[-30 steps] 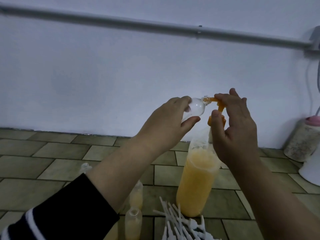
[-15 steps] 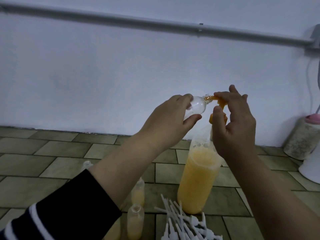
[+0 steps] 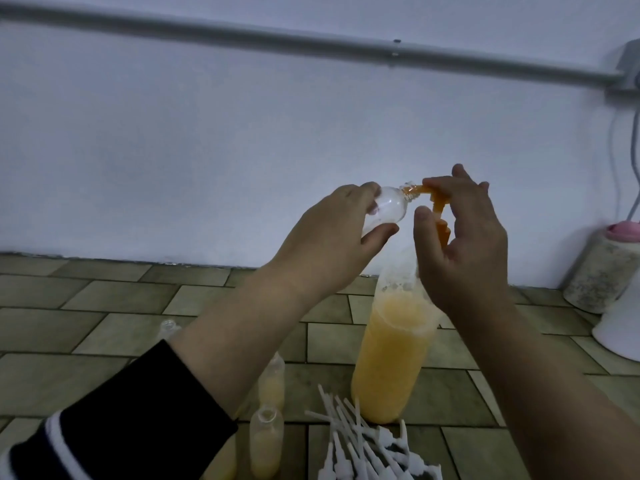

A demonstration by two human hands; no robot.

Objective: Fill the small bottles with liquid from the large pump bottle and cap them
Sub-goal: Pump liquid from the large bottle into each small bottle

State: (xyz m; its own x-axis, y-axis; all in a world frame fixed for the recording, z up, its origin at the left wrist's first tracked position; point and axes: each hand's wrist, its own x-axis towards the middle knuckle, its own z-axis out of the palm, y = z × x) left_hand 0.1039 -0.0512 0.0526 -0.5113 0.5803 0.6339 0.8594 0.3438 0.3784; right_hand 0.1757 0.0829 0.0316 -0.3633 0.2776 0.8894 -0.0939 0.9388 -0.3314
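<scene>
The left hand [image 3: 332, 233] grips a clear small bottle [image 3: 147, 213] tilted sideways, its mouth at the orange pump nozzle [image 3: 437, 207]. The right hand [image 3: 464, 244] holds the pump atop the large pump bottle [image 3: 391, 358] on the tiled floor [image 3: 86, 306].

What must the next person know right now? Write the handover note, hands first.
Left hand grips a small clear plastic bottle, tilted, its mouth at the orange pump nozzle.
Right hand has its fingers on the nozzle of the large bottle of yellow-orange liquid.
Done: two small uncapped bottles on the floor hold liquid.
Left: fill the held bottle, which looks empty; cap all from the white caps.
</scene>
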